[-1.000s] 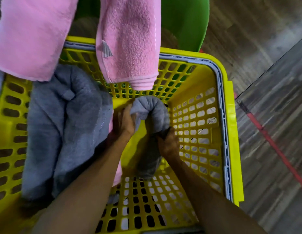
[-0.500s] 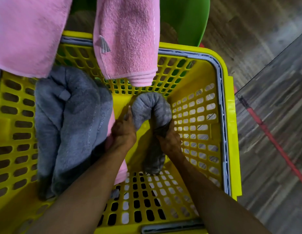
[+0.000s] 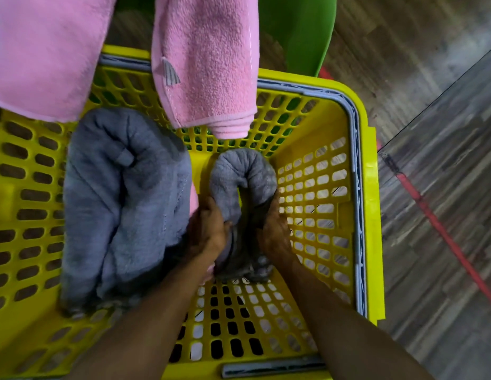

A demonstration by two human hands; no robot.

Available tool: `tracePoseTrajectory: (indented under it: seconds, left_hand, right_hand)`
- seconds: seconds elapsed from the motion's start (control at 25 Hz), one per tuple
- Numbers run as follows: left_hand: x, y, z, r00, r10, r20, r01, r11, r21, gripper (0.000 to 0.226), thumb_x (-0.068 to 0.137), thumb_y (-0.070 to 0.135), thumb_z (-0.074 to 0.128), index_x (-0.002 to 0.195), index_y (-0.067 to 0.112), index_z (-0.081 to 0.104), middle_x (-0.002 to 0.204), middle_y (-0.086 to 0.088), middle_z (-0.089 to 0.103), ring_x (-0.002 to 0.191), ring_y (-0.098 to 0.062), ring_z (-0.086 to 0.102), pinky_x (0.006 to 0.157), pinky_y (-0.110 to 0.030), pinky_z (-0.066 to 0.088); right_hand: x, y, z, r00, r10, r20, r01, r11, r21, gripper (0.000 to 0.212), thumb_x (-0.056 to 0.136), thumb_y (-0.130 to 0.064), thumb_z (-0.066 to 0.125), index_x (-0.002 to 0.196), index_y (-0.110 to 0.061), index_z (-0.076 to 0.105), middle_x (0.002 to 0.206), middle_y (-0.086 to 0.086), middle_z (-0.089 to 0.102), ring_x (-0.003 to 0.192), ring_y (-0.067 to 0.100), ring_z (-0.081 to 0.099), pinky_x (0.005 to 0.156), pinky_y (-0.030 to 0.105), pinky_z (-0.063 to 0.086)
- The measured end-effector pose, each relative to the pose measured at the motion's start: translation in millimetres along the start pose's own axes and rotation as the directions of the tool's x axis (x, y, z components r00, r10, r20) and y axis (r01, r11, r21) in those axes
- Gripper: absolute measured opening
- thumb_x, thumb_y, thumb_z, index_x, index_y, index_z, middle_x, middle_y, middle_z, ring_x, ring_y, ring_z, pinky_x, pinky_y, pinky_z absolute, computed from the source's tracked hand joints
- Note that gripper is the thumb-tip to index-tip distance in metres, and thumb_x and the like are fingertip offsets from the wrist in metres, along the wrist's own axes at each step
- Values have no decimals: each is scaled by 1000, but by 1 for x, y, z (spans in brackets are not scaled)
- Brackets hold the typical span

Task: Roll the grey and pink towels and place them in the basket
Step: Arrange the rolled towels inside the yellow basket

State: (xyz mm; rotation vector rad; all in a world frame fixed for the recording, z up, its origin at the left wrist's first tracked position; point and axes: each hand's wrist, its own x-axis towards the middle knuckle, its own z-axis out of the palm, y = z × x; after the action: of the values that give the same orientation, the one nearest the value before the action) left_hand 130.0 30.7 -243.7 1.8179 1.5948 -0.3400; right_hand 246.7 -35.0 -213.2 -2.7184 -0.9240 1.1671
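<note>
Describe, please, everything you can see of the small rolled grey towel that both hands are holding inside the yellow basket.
The small rolled grey terry towel is a soft, fuzzy roll bent into an upside-down U, its arch toward the far wall of the yellow slotted plastic basket. Both its ends point back toward the person. The left hand grips one leg and the right hand the other. It sits low in the basket's right half, right of the larger grey towel bundle.

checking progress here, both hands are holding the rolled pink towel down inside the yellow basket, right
Not quite: the rolled towel gripped by the left hand and right hand is grey, not pink. The head view shows it bent over, down inside the yellow basket. The pink towels hang over the basket's far rim.
</note>
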Motion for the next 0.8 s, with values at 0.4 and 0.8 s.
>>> tracePoseTrajectory:
  seconds: [0.4,0.8]
  left_hand:
    - [-14,12,-44,999,20,28,-24,990,140,62,89,29,64,139,3,37,128,-23,54,115,-39,55,93,-45,44]
    - [-54,-97,-168,824,6,-566,-121,979,-165,58,84,7,68,134,-8,42,125,-37,46,114,-50,45,98,-52,39]
  right_hand:
    - [-5,-15,-9,1000,12,17,-16,973,230,87,91,-28,63,156,-14,7,140,29,41,126,42,45,100,38,38]
    - [-85,-148,14,952,-281,-125,302,778,552,73,77,-54,73,137,-23,43,108,8,65,97,23,64,84,38,53]
